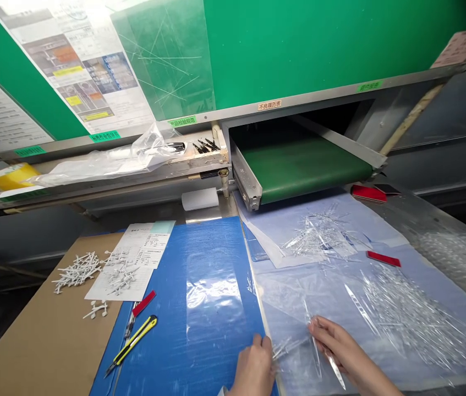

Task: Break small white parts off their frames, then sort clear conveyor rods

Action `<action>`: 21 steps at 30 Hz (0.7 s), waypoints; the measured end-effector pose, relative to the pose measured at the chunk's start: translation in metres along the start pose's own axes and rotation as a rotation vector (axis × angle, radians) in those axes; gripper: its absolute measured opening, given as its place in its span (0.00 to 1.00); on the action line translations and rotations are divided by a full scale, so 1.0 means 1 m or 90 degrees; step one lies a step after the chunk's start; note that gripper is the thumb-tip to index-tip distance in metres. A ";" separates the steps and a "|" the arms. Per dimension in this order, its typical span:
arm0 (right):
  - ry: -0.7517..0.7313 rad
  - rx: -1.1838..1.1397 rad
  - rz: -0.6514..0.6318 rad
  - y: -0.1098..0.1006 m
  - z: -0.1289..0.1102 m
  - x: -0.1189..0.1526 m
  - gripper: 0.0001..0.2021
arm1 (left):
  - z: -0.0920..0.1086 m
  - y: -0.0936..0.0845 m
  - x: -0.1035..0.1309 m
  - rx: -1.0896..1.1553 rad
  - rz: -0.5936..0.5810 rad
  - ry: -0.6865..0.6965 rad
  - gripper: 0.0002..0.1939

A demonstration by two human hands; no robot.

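My right hand is closed on a slim, pointed clear plastic piece, whose shiny tip sticks out below the palm. Another long clear piece shows just left of those fingers. My left hand is curled at the seam between the blue mat and the bluish plastic sheet; what its fingers hold, if anything, is hidden. Beside it lie a few clear slivers. A large heap of slim clear pieces spreads to the right, and a smaller clear pile sits farther back.
A yellow box cutter and a red strip lie on the left. White branched plastic parts rest on cardboard and paper. A green conveyor belt juts out at the back. Another red strip lies right.
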State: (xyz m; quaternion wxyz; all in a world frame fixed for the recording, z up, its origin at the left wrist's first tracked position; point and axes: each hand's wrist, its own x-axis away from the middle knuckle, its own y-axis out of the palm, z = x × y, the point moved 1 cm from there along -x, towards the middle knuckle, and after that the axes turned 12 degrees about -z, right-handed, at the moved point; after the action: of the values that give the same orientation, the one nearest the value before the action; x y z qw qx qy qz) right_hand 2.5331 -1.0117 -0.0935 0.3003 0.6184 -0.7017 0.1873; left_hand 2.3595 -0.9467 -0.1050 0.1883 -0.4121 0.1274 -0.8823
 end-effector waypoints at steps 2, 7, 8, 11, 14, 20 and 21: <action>0.001 -0.025 0.003 0.000 0.000 0.003 0.19 | -0.002 0.002 0.000 0.055 0.009 0.001 0.14; -0.014 -0.044 -0.015 0.008 -0.007 0.012 0.19 | -0.007 -0.014 0.000 0.349 -0.008 0.081 0.08; -0.022 -0.038 -0.023 0.012 -0.010 0.013 0.19 | -0.006 -0.018 0.001 0.434 -0.034 0.093 0.08; -0.053 0.007 -0.053 0.027 -0.019 0.013 0.20 | -0.001 -0.024 0.005 0.694 -0.118 0.125 0.10; -0.093 0.088 -0.081 0.045 -0.028 0.009 0.18 | 0.003 -0.021 0.009 0.902 -0.164 0.158 0.16; -0.178 0.281 -0.092 0.076 -0.039 0.008 0.10 | -0.001 -0.011 0.019 1.133 -0.158 0.214 0.20; -0.184 0.307 -0.099 0.080 -0.038 0.008 0.09 | -0.002 -0.010 0.022 1.153 -0.148 0.222 0.20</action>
State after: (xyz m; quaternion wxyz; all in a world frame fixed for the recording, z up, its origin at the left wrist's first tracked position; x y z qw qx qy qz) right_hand 2.4613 -0.9801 -0.0515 0.0552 0.7442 -0.6227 0.2353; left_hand 2.3430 -0.9469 -0.0872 0.3267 0.0205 -0.6256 -0.7082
